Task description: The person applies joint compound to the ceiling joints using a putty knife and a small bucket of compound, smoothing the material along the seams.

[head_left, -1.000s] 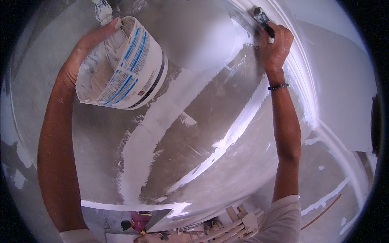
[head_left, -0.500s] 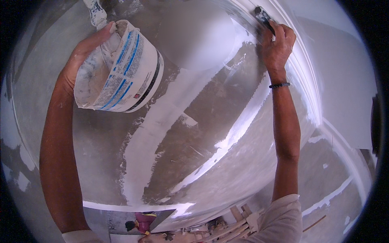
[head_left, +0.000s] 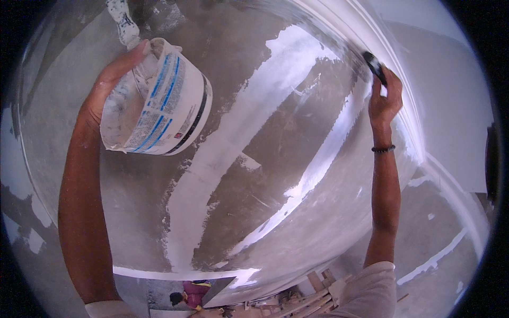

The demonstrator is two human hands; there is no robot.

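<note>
Head view: the left hand (head_left: 112, 74) is clamped on a white bucket (head_left: 177, 106), thumb at the rim, other fingers hidden. The bucket is at the upper left, tilted, its mouth toward the left forearm; this position presumably keeps the opening accessible. A white-smeared handle (head_left: 123, 22) projects past the rim beside the thumb, probably pinned there so that it cannot slide. Pale residue coats the bucket's inner wall.

The right hand (head_left: 385, 100), with a dark bracelet (head_left: 383, 149) at the wrist, is closed around a black tool (head_left: 374, 65). The tool is angled toward the edge of the white moulding (head_left: 389, 47), apparently to follow that edge; contact cannot be confirmed.

Beyond the hands, white bands (head_left: 212, 159) cross the grey board (head_left: 281, 124). Farthest off are a person in a purple top (head_left: 196, 292) and timber (head_left: 318, 299).

Labels: the bucket carries blue bars, fine print, a small red mark and a black stripe. No brand can be made out.
</note>
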